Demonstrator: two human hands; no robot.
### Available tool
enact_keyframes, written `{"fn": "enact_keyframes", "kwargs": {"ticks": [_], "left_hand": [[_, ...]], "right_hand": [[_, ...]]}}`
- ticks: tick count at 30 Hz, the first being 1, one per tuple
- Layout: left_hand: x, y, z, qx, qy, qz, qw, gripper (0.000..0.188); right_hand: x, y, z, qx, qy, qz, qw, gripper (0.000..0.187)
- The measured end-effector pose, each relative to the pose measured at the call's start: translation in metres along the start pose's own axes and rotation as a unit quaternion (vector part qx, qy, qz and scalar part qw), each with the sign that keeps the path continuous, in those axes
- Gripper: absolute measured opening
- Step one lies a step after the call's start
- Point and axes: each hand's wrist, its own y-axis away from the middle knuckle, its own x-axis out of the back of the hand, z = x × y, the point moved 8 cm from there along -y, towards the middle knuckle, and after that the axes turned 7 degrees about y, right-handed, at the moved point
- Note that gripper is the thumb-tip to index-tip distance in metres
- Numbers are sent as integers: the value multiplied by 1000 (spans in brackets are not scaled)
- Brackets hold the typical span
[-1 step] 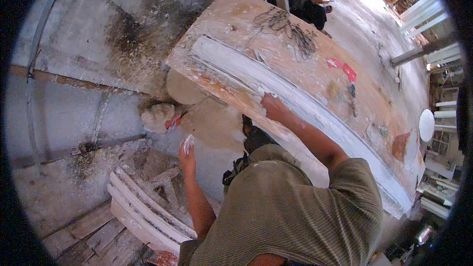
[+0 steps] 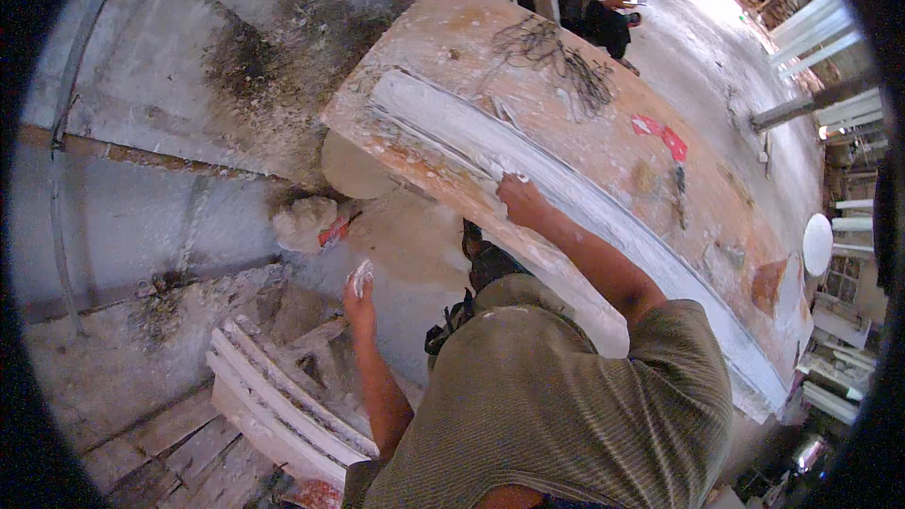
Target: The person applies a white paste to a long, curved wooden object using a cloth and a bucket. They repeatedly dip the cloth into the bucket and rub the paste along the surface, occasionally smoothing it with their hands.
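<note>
A long, slightly curved white strip, like a plaster moulding (image 2: 566, 179), lies across a worn board-topped table (image 2: 698, 170) in front of me. My right hand (image 2: 523, 200) is at the strip's near edge, its fingers closed and pressed down there. White paste shows at the fingertips; what they hold, if anything, is hidden. My left hand (image 2: 359, 297) is raised off the table to the left, closed around a white plaster-like lump (image 2: 362, 273).
On the table lie tangled dark strings (image 2: 556, 61) and a red packet scrap (image 2: 671, 143). Curved white mouldings (image 2: 283, 396) are stacked at lower left. A pale sack (image 2: 306, 224) sits on the floor. Beyond the table, a person (image 2: 603, 24) holds a small pale object.
My right hand has shifted very slightly on the strip, and more white paste shows at its fingertips. My left hand has turned a little. The view has moved slightly.
</note>
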Motion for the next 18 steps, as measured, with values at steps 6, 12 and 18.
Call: {"fn": "enact_keyframes", "kwargs": {"ticks": [6, 12, 18], "left_hand": [[34, -49, -53, 84, 85, 39, 992, 38], [-19, -97, 92, 79, 27, -66, 994, 39], [-72, -180, 81, -40, -46, -160, 985, 36]], "right_hand": [[-22, -144, 1, 8, 54, 104, 993, 14], [-41, -321, -22, 33, 51, 72, 996, 22], [-54, -299, -13, 15, 88, 0, 996, 17]]}}
